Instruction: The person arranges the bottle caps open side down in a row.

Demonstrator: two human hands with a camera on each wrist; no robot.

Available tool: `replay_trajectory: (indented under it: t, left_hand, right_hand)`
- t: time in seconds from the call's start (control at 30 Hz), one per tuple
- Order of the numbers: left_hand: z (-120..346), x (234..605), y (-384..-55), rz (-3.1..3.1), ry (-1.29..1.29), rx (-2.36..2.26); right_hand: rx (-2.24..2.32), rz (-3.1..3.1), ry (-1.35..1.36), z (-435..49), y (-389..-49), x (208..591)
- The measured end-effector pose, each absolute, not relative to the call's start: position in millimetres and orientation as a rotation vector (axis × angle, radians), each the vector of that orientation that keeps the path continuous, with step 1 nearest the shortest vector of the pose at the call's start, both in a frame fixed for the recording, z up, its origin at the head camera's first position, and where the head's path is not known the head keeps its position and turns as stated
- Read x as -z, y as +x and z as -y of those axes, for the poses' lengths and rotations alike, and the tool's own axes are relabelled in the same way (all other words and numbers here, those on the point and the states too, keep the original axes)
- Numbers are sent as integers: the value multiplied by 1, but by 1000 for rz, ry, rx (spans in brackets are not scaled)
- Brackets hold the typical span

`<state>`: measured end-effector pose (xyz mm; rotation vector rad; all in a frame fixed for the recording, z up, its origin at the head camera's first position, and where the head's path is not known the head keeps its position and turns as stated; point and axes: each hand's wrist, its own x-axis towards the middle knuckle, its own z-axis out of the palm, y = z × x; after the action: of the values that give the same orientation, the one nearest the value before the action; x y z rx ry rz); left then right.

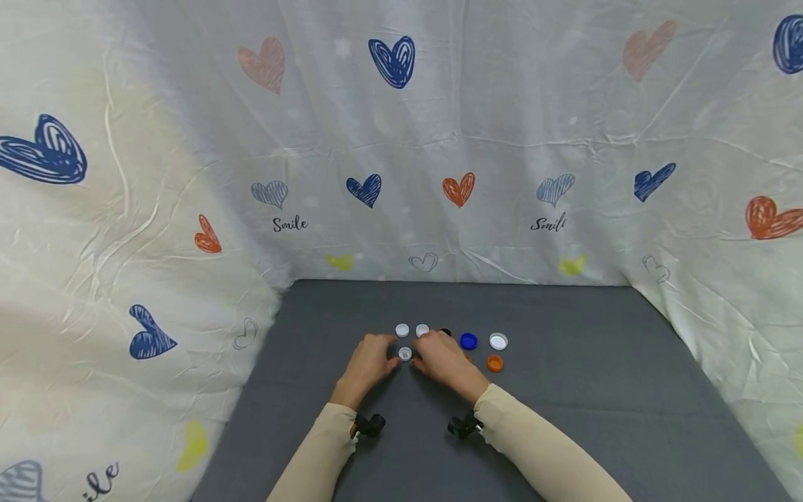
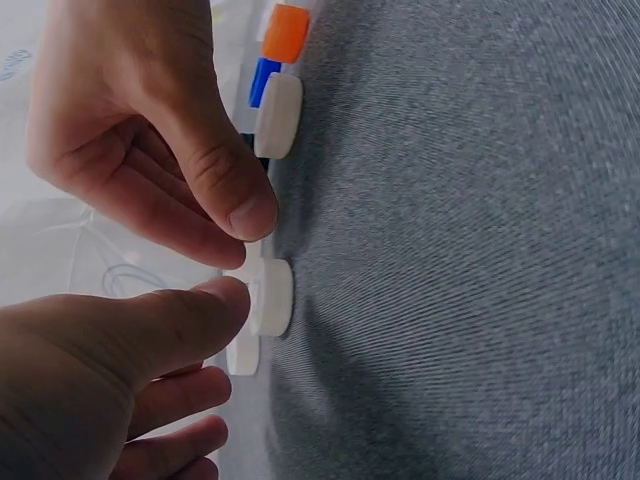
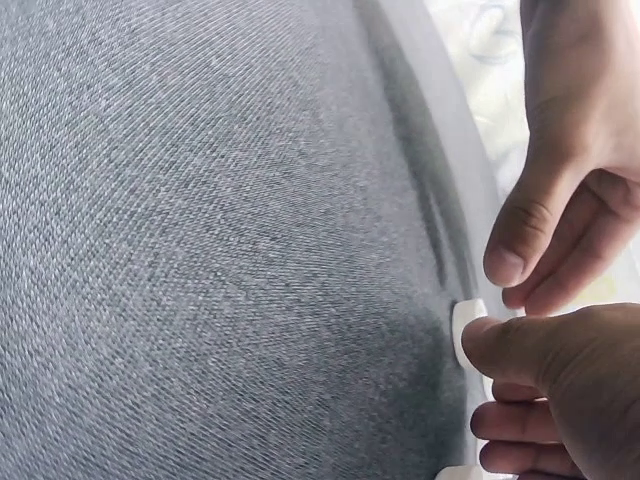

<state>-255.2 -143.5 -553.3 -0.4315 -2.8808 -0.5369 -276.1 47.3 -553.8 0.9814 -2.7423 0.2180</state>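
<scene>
A white bottle cap [image 1: 405,354] lies on the grey cloth between my two thumbs. My left hand [image 1: 370,362] is on its left side, thumb tip close to the rim and nothing between thumb and fingers. From the right comes my right hand [image 1: 442,359], its fingers bent loosely and overlapping the edge of another white cap [image 1: 422,330]. A third white cap [image 1: 402,330] sits just beyond the left fingertips. In the left wrist view, the left thumb overlaps a white cap [image 2: 272,297]; the right wrist view shows the right thumb in front of one [image 3: 463,325].
Right of the hands lie a blue cap [image 1: 468,341], a white cap [image 1: 498,341] and an orange cap [image 1: 495,363]. A black cap [image 1: 446,332] is partly hidden behind the right hand. A white curtain [image 1: 401,139] with printed hearts rises behind the grey table [image 1: 564,418].
</scene>
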Motion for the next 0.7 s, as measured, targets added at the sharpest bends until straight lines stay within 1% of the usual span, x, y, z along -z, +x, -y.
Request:
replay_trajectory:
  t: [0.53,0.7]
  left_hand:
    - [136,568,-260,2887,-474,443]
    - [133,568,-259,2873,-437,417]
  right_hand:
    - [-164,2704,919,-40,-280,570]
    - [-148,2677,920,-39,-280,572]
